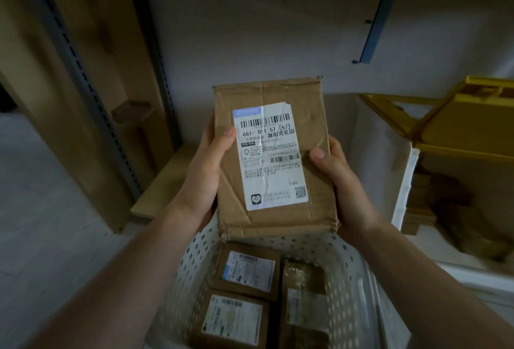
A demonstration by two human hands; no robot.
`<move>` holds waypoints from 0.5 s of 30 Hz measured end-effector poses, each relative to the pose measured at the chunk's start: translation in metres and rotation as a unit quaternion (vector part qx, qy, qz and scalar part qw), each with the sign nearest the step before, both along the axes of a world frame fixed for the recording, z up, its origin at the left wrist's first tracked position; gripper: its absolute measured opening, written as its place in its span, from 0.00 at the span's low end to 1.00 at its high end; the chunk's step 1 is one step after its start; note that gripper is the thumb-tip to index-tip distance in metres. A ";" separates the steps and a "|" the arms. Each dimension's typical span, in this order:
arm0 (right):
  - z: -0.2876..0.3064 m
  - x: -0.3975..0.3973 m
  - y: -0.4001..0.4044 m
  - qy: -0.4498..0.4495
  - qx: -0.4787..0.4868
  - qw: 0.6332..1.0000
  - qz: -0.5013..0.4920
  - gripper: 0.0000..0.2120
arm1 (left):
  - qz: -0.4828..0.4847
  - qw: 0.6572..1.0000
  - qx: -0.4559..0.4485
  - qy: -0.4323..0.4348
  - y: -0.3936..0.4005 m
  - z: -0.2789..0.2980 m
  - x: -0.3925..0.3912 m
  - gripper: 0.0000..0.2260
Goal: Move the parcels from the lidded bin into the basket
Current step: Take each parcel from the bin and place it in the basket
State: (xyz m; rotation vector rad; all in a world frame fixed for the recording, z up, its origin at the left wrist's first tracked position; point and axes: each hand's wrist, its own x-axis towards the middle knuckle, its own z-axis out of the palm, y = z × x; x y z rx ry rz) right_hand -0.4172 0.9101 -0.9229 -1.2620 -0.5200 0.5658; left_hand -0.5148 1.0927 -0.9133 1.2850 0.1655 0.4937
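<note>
Brown parcel (274,156), white label up, at frame centre, above white perforated basket (192,262). Left hand (205,170) and right hand (338,181) clamped on its side edges, thumbs on top. Three parcels (247,270) lie in basket, lower centre. Yellow-lidded bin (470,137) open at right.

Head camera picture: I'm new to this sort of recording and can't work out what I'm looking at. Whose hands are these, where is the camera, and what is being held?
There is no machine here. A person wears one wide-angle camera on the head, looking forward and down at their own hands. The left hand and the right hand hold a crumpled brown cardboard parcel by its sides, thumbs on the front, its white shipping label facing the camera. It is above a white perforated basket, which already contains three smaller labelled parcels. On the right stands a white bin with its yellow lid open; brown boxes show dimly inside it. Behind are a pale wall and shelving.
</note>
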 end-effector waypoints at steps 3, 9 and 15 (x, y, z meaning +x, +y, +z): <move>-0.001 -0.002 0.001 -0.003 0.006 1.000 -0.007 0.33 | 0.007 1.000 0.005 -0.002 0.002 0.003 -0.001 0.25; 0.005 -0.003 -0.001 0.018 0.049 0.998 -0.046 0.32 | 0.021 0.999 0.028 0.004 -0.006 0.005 0.000 0.26; 0.003 0.000 -0.001 0.032 0.070 0.995 -0.068 0.32 | -0.014 0.998 0.062 0.000 -0.004 0.004 0.001 0.28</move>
